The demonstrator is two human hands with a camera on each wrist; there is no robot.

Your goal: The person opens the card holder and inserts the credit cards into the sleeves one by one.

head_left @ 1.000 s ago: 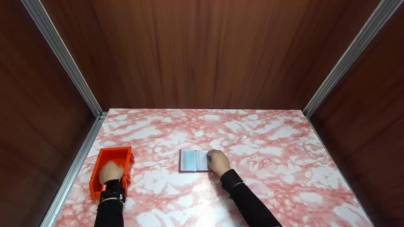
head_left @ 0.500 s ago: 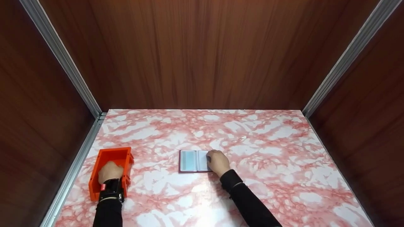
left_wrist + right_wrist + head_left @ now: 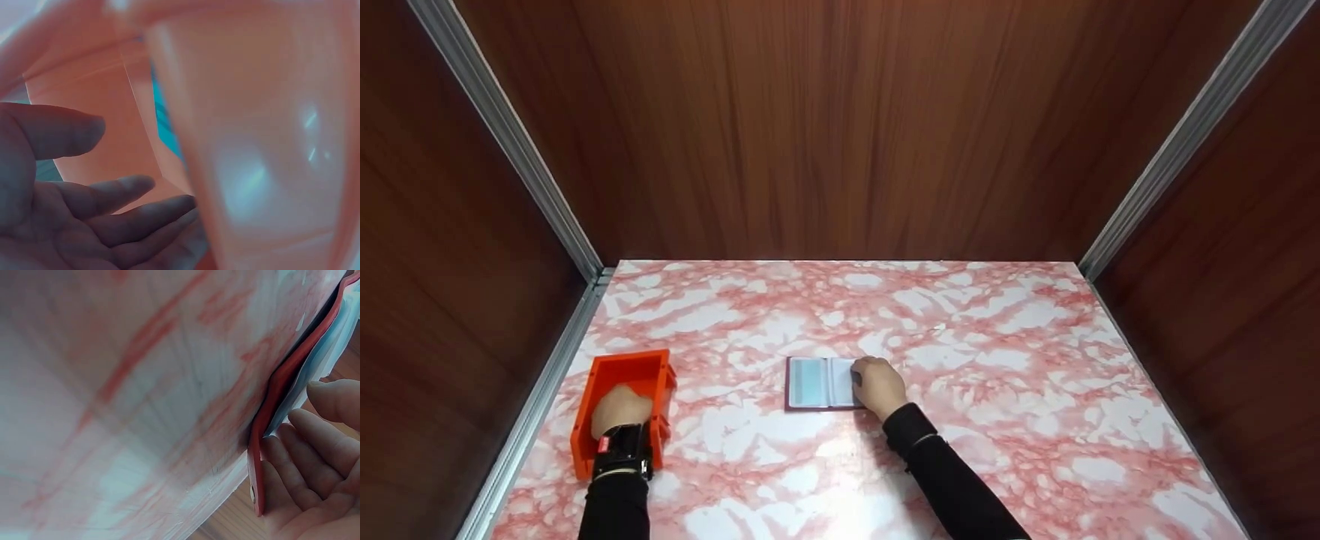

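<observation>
My left hand [image 3: 621, 411] reaches down into an orange plastic bin [image 3: 589, 382] at the left of the table. In the left wrist view its fingers [image 3: 112, 197] are loosely extended and the thumb stands apart, with nothing between them; the bin's wall [image 3: 264, 112] fills the right side. A small card holder [image 3: 808, 382] with a dark red cover and clear sleeves lies spread flat near the middle. On its right half rests my right hand [image 3: 880, 386], hiding that side. Seen from the right wrist, these fingers [image 3: 315, 444] lie against the sleeves and red cover [image 3: 278, 382], thumb raised apart.
The table [image 3: 997, 337] has a red and white marbled top. Dark wood panels [image 3: 840, 127] rise behind it and on both sides, with grey metal rails [image 3: 517, 142] at the corners. The bin stands close to the left rail.
The orange bin and my left hand have shifted very slightly to the left. My right hand and the card holder look the same.
</observation>
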